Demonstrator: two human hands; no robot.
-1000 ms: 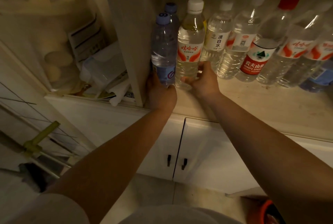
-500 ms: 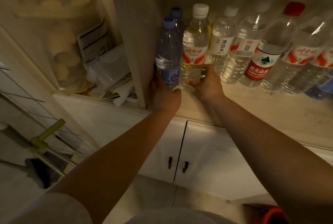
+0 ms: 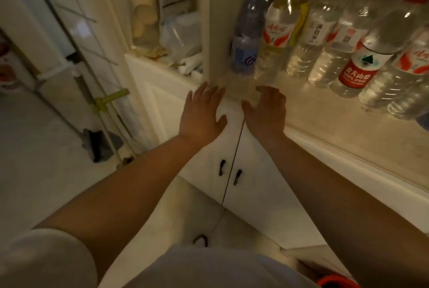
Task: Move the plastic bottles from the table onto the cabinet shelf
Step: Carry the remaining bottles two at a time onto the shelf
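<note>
Both hands had let go: the left hand (image 3: 201, 111) and right hand (image 3: 267, 110) hung spread and empty before the shelf edge (image 3: 325, 130). At their twelve o'clock, the blue-labelled bottle (image 3: 246, 39) and yellow-tinted bottle (image 3: 279, 30) stood delivered beside the bottle row (image 3: 357, 55); that placement looked complete.

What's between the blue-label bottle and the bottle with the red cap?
In the head view, three clear bottles stand between the blue-label bottle and the red-cap bottle.
</note>
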